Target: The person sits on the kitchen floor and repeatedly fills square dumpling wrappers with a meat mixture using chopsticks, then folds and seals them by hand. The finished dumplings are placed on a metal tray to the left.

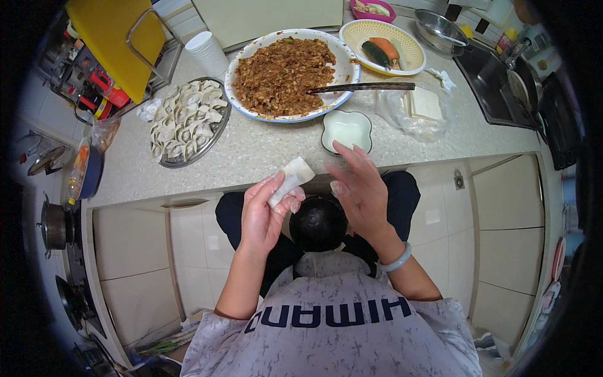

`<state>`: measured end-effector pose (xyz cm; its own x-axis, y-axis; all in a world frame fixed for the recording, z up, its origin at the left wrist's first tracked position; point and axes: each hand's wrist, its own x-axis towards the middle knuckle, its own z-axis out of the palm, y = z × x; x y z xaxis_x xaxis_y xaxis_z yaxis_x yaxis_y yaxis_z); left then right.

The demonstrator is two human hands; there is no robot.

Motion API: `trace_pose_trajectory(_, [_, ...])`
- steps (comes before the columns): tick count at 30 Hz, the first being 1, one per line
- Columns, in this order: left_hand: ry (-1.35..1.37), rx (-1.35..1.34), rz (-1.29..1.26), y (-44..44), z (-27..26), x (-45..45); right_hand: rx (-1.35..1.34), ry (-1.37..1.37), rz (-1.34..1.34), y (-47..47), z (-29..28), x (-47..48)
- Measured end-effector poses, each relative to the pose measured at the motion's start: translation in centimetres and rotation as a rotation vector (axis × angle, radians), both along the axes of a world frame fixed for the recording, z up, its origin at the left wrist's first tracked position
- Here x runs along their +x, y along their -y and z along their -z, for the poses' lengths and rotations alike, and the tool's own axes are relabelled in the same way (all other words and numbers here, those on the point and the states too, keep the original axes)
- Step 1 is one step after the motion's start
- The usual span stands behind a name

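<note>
Between the fingers and thumb of my left hand [264,207] is a folded, pale dough wrapper [294,176]; a faint darker patch shows through it. My right hand [360,188] is raised just in front of the small white scalloped bowl [347,128], fingers apart and partly blurred, with nothing in it. Behind that bowl stands a wide white basin [346,52] of brown minced filling [282,77], chopsticks [372,87] resting across its right rim. Folded wontons [188,120] cover a round metal tray [219,136] on the left. A stack of square wrappers [424,103] lies on a plastic bag to the right.
A yellow basket [410,28] holds a carrot and a cucumber-like vegetable. White stacked cups [206,52] stand behind the tray. A yellow cutting board [113,42] leans in a rack at left, and a dark sink [485,85] is at right. The counter's front edge lies near my hands.
</note>
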<state>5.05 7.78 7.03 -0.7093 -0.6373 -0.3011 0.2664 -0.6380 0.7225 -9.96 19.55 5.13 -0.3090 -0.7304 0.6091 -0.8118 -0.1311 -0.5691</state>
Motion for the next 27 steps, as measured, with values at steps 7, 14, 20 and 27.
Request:
trace_pose_trajectory(7, [0.115,-0.285,0.286,-1.0,-0.4,0.0,-0.021,0.515,-0.031,0.7,-1.2,1.7])
trace_pose_trajectory(14, [0.208,-0.515,0.268,-0.1,0.1,1.2,0.049,0.58,-0.027,0.1,-1.0,1.3])
trace_pose_trajectory(20, [0.24,-0.656,0.282,0.1,0.0,1.7,0.177,0.483,-0.169,-0.2,-2.7,0.9])
trace_pose_trajectory(27, [0.316,-0.751,0.409,0.2,-1.0,2.0,0.505,0.372,-0.336,-0.6,-3.7,0.1])
